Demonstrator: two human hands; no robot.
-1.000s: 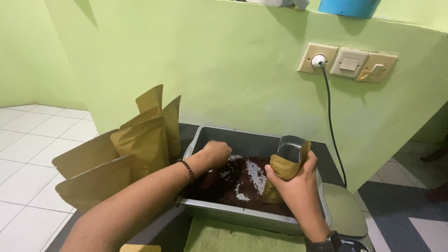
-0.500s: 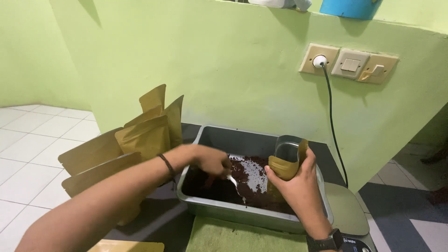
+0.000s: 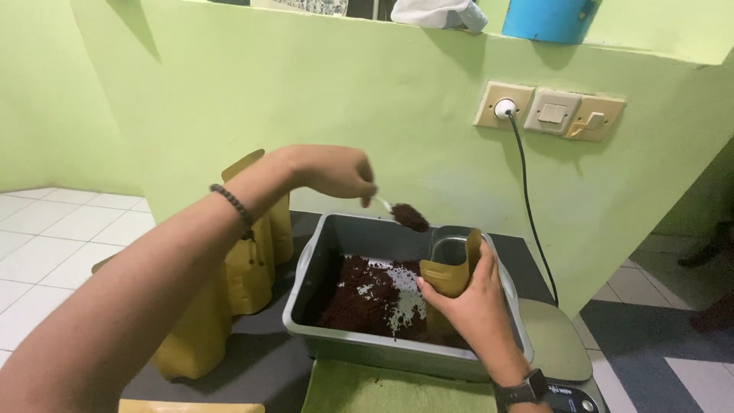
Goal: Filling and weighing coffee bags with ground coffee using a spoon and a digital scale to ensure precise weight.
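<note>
Our left hand (image 3: 332, 170) grips a spoon (image 3: 403, 213) full of brown powder just above the open pouch (image 3: 451, 264), which our right hand (image 3: 474, 294) holds upright over the tray (image 3: 321, 248) so spills fall back in.

A tray (image 3: 336, 229) sits on the surface (image 3: 260, 367), with ground powder (image 3: 359, 294) lying in it. Left of the tray stand paper pouches (image 3: 248, 268), close against the wall (image 3: 382, 130) behind. An open pouch (image 3: 451, 264) stands inside the tray at its right end. A spoon (image 3: 401, 214) hangs above the tray, just left of that pouch's mouth. A scale (image 3: 562, 352) lies right of the tray, and a cloth (image 3: 382, 386) lies before it. Sockets (image 3: 550, 113) sit on the wall behind.
</note>
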